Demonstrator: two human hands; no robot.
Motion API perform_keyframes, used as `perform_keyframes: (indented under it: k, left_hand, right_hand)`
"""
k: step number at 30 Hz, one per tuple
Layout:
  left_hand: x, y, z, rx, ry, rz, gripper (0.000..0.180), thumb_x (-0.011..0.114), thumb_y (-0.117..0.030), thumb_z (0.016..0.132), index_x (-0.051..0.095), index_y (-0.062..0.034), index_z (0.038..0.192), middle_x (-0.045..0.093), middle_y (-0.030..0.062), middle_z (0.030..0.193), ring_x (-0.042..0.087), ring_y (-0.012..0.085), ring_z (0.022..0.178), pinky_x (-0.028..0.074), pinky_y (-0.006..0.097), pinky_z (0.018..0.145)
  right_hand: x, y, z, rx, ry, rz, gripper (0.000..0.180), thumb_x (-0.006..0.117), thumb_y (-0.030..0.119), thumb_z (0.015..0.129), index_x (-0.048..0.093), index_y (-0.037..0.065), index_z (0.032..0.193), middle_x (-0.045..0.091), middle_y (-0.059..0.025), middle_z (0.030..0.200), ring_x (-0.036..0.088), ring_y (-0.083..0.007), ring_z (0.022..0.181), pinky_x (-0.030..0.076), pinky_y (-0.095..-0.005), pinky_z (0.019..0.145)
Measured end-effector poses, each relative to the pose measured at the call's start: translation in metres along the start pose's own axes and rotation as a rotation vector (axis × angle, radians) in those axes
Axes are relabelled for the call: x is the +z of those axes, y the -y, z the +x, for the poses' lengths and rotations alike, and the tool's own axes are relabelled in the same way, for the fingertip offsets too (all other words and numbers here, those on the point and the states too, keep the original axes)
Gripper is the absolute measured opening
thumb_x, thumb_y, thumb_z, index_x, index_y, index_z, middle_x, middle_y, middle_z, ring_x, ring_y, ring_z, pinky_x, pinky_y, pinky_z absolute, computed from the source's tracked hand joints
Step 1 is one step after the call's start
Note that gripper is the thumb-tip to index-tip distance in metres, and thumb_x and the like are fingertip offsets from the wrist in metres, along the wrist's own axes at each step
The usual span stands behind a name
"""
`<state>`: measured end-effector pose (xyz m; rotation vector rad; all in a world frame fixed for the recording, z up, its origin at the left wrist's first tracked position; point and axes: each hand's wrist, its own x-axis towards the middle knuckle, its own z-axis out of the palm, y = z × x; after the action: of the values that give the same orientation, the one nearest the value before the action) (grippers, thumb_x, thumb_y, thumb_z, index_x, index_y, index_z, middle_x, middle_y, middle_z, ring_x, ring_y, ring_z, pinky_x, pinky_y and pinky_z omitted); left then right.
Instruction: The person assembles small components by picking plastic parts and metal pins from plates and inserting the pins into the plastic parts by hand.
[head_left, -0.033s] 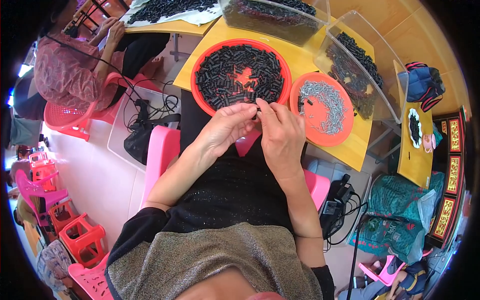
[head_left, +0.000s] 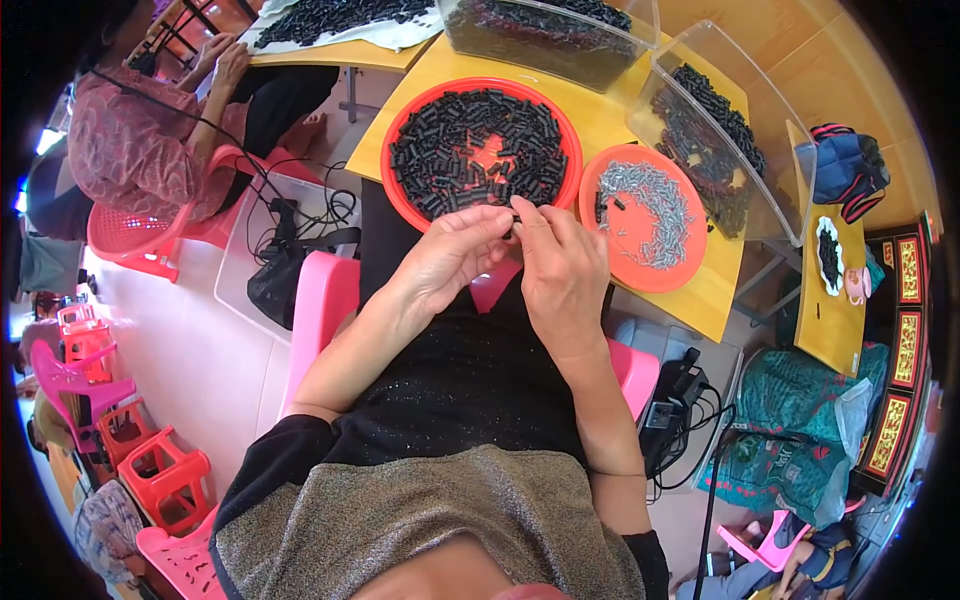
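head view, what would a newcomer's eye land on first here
Probably the red basin full of short black tubes, at the picture's upper middle. Just below it, the left hand and right hand hold a small dark piece at their fingertips. Right of the basin, silvery metal pieces lie on an orange plate.

The fingers (head_left: 530, 220) mostly hide 1 small dark piece (head_left: 515, 230) pinched between them.
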<state>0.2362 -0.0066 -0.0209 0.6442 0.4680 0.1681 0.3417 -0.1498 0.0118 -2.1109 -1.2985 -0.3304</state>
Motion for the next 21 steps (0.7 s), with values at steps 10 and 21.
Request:
perform_keyframes:
  k: [10, 21]
  left_hand:
    - [0.0, 0.002, -0.001, 0.003, -0.02, 0.004, 0.015, 0.072, -0.016, 0.104, 0.074, -0.0063, 0.116, 0.074, -0.0007, 0.1, 0.064, 0.007, 0.084, 0.053, 0.021, 0.079]
    - [-0.007, -0.007, -0.002, 0.035, 0.064, -0.234, 0.027, 0.072, -0.025, 0.105, 0.069, -0.0107, 0.127, 0.074, -0.0012, 0.105, 0.06, 0.0041, 0.078, 0.047, 0.02, 0.071]
  right_hand:
    - [-0.012, 0.002, 0.008, -0.015, -0.033, 0.272, 0.015, 0.074, 0.008, 0.096, 0.078, 0.006, 0.11, 0.075, -0.0073, 0.092, 0.071, -0.0281, 0.086, 0.05, -0.0396, 0.079]
    - [-0.003, 0.006, 0.007, -0.02, -0.188, 0.373, 0.018, 0.084, 0.004, 0.085, 0.078, 0.003, 0.102, 0.078, -0.0095, 0.092, 0.074, -0.0284, 0.079, 0.055, -0.0386, 0.072]
